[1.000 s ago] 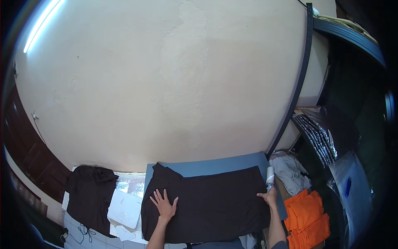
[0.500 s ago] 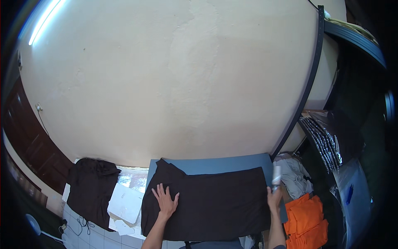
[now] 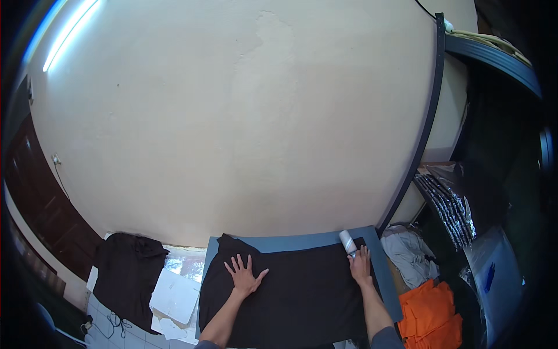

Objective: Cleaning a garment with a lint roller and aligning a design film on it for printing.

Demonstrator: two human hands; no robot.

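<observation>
A dark garment point(image 3: 302, 291) lies spread flat over a blue-grey board point(image 3: 296, 240). My left hand point(image 3: 246, 279) presses on its left part, palm down with the fingers spread. Near the garment's far right corner, my right hand point(image 3: 360, 266) is closed around the handle of a white lint roller point(image 3: 347, 239). The roller's white cylinder points away from me and lies at the garment's far edge; my fingers hide most of the handle.
Left of the board are white sheets point(image 3: 174, 295) and another dark garment point(image 3: 129, 279) with cords hanging down. To the right lie folded orange cloth point(image 3: 430, 314) and grey cloth point(image 3: 410, 255). A dark rack post point(image 3: 427, 122) and a shelf with silvery packets point(image 3: 447, 209) stand beyond.
My right hand has brought the lint roller leftward from beside the board onto the garment's far right corner. My left hand has shifted slightly right, its fingers still spread.
</observation>
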